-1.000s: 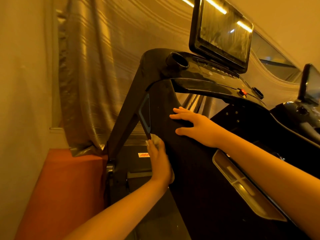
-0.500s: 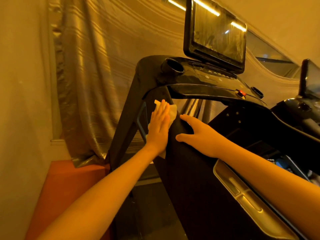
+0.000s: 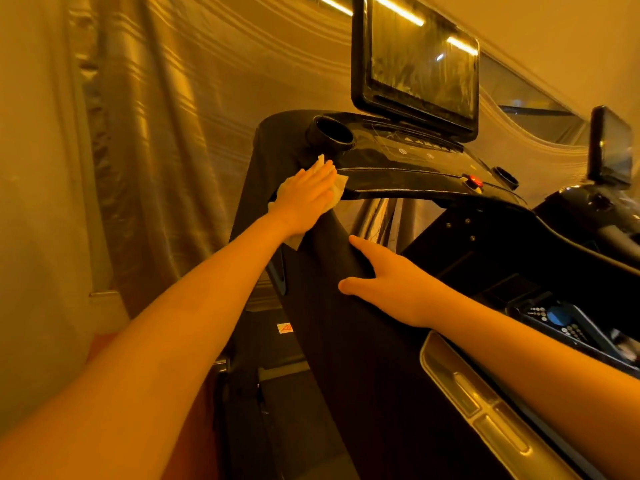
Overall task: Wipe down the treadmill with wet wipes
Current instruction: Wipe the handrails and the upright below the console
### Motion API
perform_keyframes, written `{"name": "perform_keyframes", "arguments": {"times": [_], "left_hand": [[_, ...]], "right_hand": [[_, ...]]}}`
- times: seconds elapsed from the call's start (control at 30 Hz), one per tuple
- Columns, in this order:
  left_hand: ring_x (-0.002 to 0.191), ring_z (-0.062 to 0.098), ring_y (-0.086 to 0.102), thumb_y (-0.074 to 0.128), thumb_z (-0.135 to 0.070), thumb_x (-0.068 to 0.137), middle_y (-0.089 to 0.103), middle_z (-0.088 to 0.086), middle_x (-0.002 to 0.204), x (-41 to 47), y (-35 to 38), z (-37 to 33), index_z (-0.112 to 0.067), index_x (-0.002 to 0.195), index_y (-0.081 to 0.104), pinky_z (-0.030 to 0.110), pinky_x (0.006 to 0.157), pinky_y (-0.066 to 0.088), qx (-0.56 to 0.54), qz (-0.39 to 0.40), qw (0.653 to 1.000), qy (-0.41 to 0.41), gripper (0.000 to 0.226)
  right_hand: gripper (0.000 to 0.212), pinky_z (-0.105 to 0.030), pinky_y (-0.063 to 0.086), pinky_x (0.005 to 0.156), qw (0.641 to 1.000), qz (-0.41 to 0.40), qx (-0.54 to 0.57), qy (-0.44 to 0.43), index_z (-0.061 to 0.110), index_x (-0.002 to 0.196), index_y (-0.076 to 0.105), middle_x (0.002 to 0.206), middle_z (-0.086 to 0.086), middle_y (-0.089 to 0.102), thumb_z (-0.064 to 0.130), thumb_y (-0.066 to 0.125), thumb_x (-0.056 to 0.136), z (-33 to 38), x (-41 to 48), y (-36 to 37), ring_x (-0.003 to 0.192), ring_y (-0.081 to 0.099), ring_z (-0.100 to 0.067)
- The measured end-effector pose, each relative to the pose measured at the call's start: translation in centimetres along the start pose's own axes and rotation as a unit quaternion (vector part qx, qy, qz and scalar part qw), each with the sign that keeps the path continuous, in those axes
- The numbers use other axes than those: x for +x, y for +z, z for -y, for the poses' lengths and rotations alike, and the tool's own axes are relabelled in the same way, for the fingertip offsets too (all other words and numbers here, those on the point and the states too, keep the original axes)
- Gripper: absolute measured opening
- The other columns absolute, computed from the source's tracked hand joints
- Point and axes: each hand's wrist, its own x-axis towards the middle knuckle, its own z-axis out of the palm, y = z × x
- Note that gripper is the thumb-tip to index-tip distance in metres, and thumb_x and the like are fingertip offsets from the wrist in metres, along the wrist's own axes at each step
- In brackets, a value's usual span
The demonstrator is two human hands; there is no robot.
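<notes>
The left hand, fingers flat, pressed a wipe on the treadmill; the right hand rested relaxed, nearer.

Room in warm yellow light
A shiny curtain hung behind; a plain wall stood at the left, and a light strip glowed above.

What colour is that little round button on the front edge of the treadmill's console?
The button is red, seen best in the head view, despite the amber lighting.
</notes>
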Motion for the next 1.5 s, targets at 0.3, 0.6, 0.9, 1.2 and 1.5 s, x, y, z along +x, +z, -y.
{"name": "perform_keyframes", "arguments": {"times": [0.3,0.6,0.9,1.2,1.5], "left_hand": [[0.150,0.023,0.010,0.023,-0.021,0.104,0.016,0.009,0.162,-2.3,0.3,-2.1,-0.007,0.152,0.023,0.038,0.119,0.004,-0.097,0.032,0.994,-0.023,0.050],[0.120,0.030,0.052,0.021,-0.034,0.092,0.067,0.013,0.114,-9.7,-1.7,-10.0,-0.006,0.101,0.072,0.044,0.111,0.027,-0.344,-0.062,0.937,0.014,0.058],[0.104,0.030,0.061,0.027,-0.024,0.096,0.071,0.012,0.101,-12.3,-2.8,-14.1,-0.007,0.090,0.072,0.044,0.100,0.040,-0.341,-0.128,0.930,0.056,0.049],[0.102,0.013,0.057,0.029,-0.031,0.095,0.070,0.001,0.102,-13.3,-3.2,-15.5,-0.018,0.093,0.071,0.036,0.097,0.040,-0.380,-0.118,0.916,0.059,0.044],[0.103,0.014,0.055,0.023,-0.033,0.092,0.069,0.002,0.104,-10.4,-1.9,-11.1,-0.025,0.090,0.070,0.035,0.097,0.039,-0.372,-0.051,0.926,0.051,0.048]], "right_hand": [[0.081,-0.020,0.039,0.093,0.999,0.019,-0.040,0.006,0.023,0.155,0.008,0.156,-0.001,0.029,0.041,0.058,0.094,0.2,-1.0,-0.2,0.129,0.046,-0.016],[0.068,-0.013,0.041,0.059,0.998,0.034,-0.032,0.043,0.028,0.150,0.022,0.120,0.000,0.059,0.052,0.052,0.093,-1.8,-5.5,-0.1,0.073,0.052,-0.001],[0.046,-0.023,0.050,0.074,0.998,0.042,0.002,0.049,0.035,0.133,0.036,0.103,0.010,0.060,0.052,0.051,0.093,-3.3,-10.7,-0.3,0.091,0.063,-0.012],[0.068,-0.026,0.040,0.084,0.999,-0.005,0.023,0.036,0.027,0.150,0.021,0.134,-0.001,0.052,0.049,0.053,0.093,-3.3,-12.2,0.5,0.099,0.051,-0.011],[0.074,-0.025,0.041,0.089,0.999,-0.013,0.006,0.044,0.027,0.153,0.016,0.144,0.002,0.045,0.050,0.052,0.093,-3.2,-12.4,0.4,0.110,0.050,-0.009]]}}
